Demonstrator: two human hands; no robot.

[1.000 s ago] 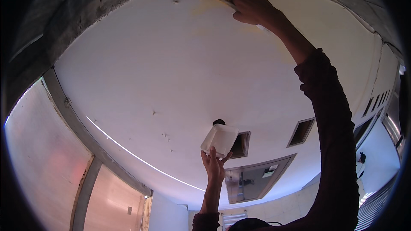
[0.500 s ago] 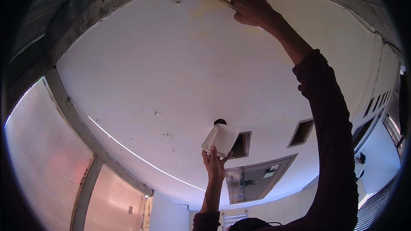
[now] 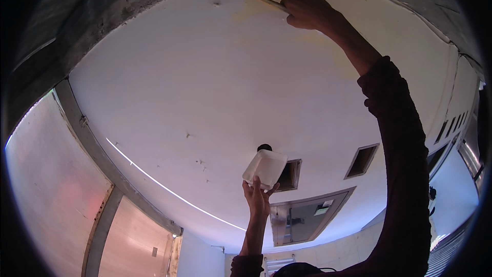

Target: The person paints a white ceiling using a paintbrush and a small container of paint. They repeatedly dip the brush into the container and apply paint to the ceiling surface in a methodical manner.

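Note:
High on the wall, near its top edge, my right hand (image 3: 310,11) is closed round a paintbrush (image 3: 271,3). The pale handle sticks out to the left, and the bristle end is hidden by the hand. The wall (image 3: 169,82) is white, with a pale yellow patch (image 3: 251,5) beside the handle. Lower down, my left hand (image 3: 257,200) holds up a white, squarish plastic tub (image 3: 266,168), with the fingers spread along its near side and bottom. The tub is tilted so that I look at its side; its contents cannot be made out.
A small opening (image 3: 289,175) and another framed opening (image 3: 362,161) lie in the wall near the tub. A framed glass panel (image 3: 302,220) sits below them. At left are pinkish panels (image 3: 56,174) in a grey frame. A rough grey beam (image 3: 118,18) borders the wall above.
My right hand and the paintbrush have shifted slightly to the right and down in the view. My left hand and the tub have hardly moved.

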